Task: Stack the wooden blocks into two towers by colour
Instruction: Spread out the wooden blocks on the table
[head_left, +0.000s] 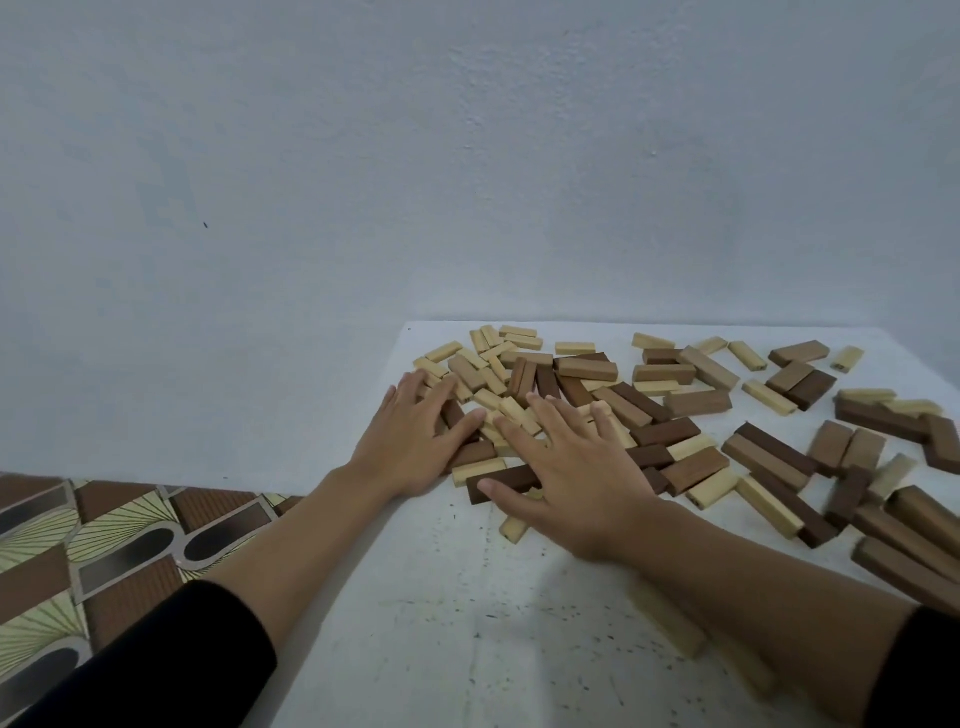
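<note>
Dozens of wooden blocks, pale and dark mixed, lying loose across the far half of a white speckled table; no tower built yet. Left hand laid flat on the heap's left end, fingers straight and slightly spread, gripping nothing. Right hand flat just beside it, fingers splayed wide over pale pieces, likewise holding nothing. Between the two hands, small pale pieces packed close. At the right thumb's tip, touching it, one dark block lying flat; just beyond that, toward the left wrist, a pale block. Poking out from under the right palm's near edge, a short pale piece. Beyond both sets of fingertips, a dense jumble reaching toward the wall. Off to the right of the right hand, more blocks spread thinner, mostly dark near the table's edge. Black sleeves ending partway along both forearms. Left of the left arm, patterned floor below table level.
</note>
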